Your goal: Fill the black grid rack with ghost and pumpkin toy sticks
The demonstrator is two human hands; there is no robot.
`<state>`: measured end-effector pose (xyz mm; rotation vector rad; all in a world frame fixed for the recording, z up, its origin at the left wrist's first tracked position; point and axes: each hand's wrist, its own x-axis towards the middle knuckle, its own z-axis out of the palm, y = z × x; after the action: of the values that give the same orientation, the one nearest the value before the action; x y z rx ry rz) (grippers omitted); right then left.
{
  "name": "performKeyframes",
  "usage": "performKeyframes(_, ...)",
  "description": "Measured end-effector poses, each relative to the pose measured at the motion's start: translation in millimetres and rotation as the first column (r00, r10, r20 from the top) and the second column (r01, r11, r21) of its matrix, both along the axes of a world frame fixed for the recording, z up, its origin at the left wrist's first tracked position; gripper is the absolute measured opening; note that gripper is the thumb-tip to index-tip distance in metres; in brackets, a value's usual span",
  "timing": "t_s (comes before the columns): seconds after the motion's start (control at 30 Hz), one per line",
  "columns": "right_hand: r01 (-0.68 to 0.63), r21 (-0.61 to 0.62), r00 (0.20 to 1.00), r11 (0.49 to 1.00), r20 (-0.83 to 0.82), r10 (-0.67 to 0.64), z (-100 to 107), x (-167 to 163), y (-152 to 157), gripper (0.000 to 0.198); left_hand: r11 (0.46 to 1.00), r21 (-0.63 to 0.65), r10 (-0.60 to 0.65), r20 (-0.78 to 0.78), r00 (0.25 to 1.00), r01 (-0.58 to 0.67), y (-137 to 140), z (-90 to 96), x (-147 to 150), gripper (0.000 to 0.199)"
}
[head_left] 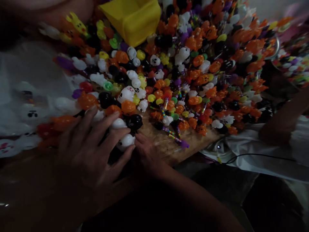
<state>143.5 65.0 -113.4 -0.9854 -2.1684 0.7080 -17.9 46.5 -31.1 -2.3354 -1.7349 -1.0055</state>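
left hand (89,151) fingers spread over small white plastic ghost toy (125,141) at lower left; right hand (147,153) touching it, grip unclear; bare wooden desk (169,146) edge just right

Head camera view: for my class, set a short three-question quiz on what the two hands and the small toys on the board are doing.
1. True or false: the left hand lies spread, fingers over the toys at the near edge of the pile.
2. What colour is the small toy pinched between the two hands? A) white B) purple C) green
3. Which hand, the left or the right hand, rests on the bare wooden board?

Key: 1 true; 2 A; 3 the right hand. The yellow box at the far side is untouched.
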Motion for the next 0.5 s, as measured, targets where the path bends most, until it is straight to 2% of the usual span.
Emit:
performKeyframes(0.1, -0.026, 0.007, 1.000, 1.000, 0.013, 0.026, -1.5, 1.7, 1.7, 0.020, 1.000, 0.022, -0.022, 0.019, 1.000, 0.022, 2.6, -0.1, -0.7, 0.052)
performKeyframes(0.2, -0.080, 0.007, 0.996, 0.997, 0.044, 0.080, -2.4, 5.5, 3.4, 0.017, 0.995, 0.032, -0.090, -0.030, 0.996, 0.091, 4.6, -0.1, -6.1, 0.045)
performKeyframes(0.37, -0.055, 0.149, 0.994, 0.987, 0.099, 0.040, -8.0, 5.0, 3.5, 0.017, 0.995, -0.039, -0.092, -0.078, 0.993, 0.089, 8.7, -1.5, -10.7, 0.033)
performKeyframes(0.5, -0.084, 0.084, 0.994, 0.993, 0.079, 0.078, -5.4, 4.1, 9.0, 0.017, 0.994, 0.053, -0.089, -0.030, 0.996, 0.091, 7.8, -4.1, -12.9, 0.032)
